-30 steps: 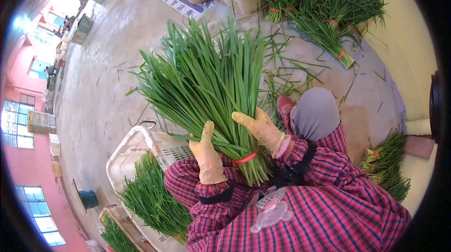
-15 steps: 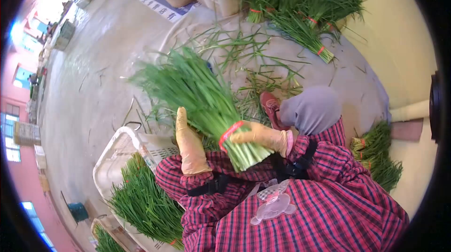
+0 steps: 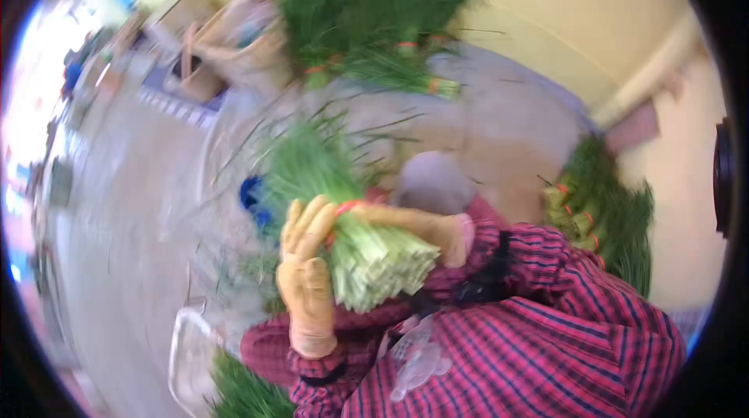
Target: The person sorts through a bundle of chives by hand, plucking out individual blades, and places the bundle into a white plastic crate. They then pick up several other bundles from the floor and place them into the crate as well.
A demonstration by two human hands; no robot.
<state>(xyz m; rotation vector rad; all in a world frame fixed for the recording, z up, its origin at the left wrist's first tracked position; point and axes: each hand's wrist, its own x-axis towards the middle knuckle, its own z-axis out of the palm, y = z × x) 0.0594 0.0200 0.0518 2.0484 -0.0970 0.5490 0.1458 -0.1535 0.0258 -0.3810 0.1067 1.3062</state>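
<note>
A bunch of chives (image 3: 382,262), tied with a red band (image 3: 337,223), is in front of my chest, cut pale ends facing me and green leaves pointing away. My gloved right hand (image 3: 425,229) grips it from the right near the band. My gloved left hand (image 3: 308,278) is at its left side, palm turned toward me and fingers stretched upward. The fingertips are close to the band; whether they touch it is hard to tell through the blur. Both gloves are yellowish.
Banded chive bunches (image 3: 374,12) are heaped at the back, and more bunches (image 3: 601,215) lie at right. Loose leaves litter the grey sheet (image 3: 507,98). A white crate (image 3: 175,363) with chives (image 3: 246,387) stands at lower left; a pale basket (image 3: 250,51) stands behind.
The view has swung to the right. The bunch has tilted so its cut ends face me. My left hand has turned palm toward me and come up to the bunch; the right keeps its grip.
</note>
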